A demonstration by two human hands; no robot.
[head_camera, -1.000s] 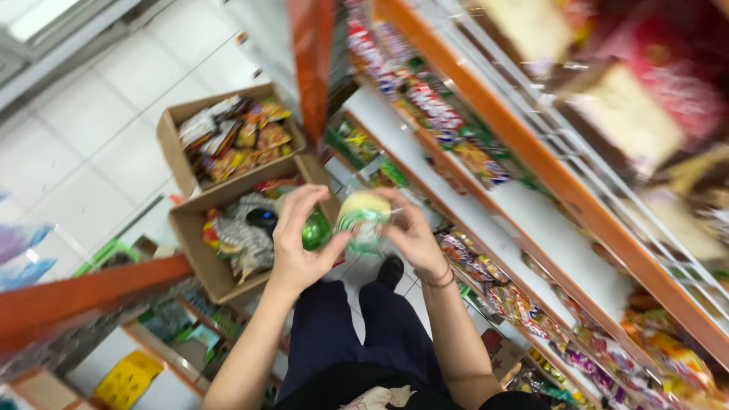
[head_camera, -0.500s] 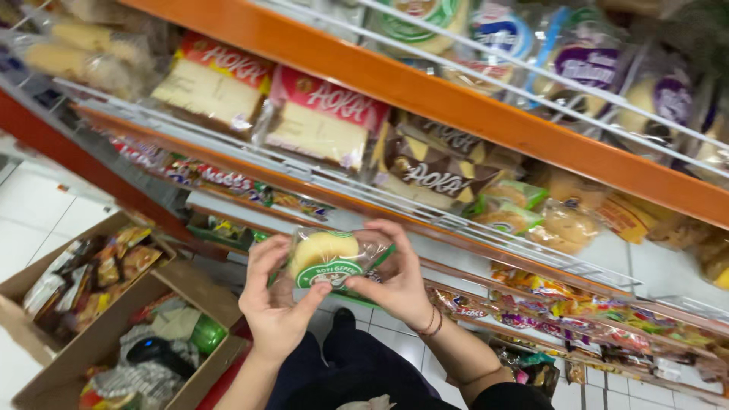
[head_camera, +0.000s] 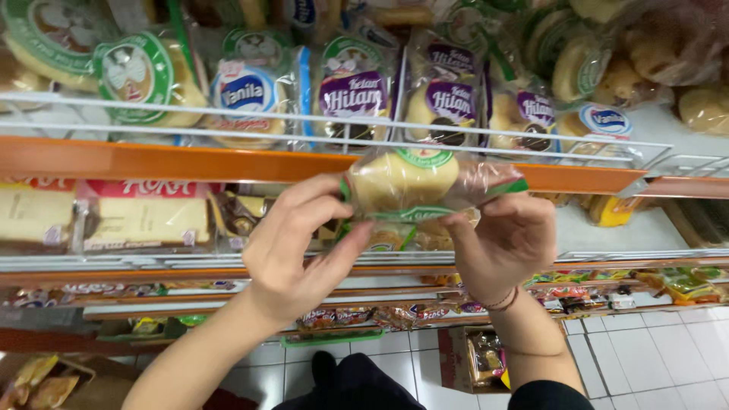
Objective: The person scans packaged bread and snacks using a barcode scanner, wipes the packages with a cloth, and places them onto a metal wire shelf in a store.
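Head view: left hand (head_camera: 292,247) and right hand (head_camera: 501,243) pinch bread packet (head_camera: 414,182), lengthwise left-right.

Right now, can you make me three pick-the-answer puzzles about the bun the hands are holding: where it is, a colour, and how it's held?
1. Where is the wrapped bun?
A. on the floor
B. in front of the orange shelf edge
C. inside a box

2. What colour is the trim on its wrapper?
A. green
B. blue
C. black

3. How is it held?
A. by left hand only
B. by nobody
C. by both, with right hand

Answers: 1 B, it hangs before the orange edge. 2 A, green bands show. 3 C, fingers of both hands grip it.
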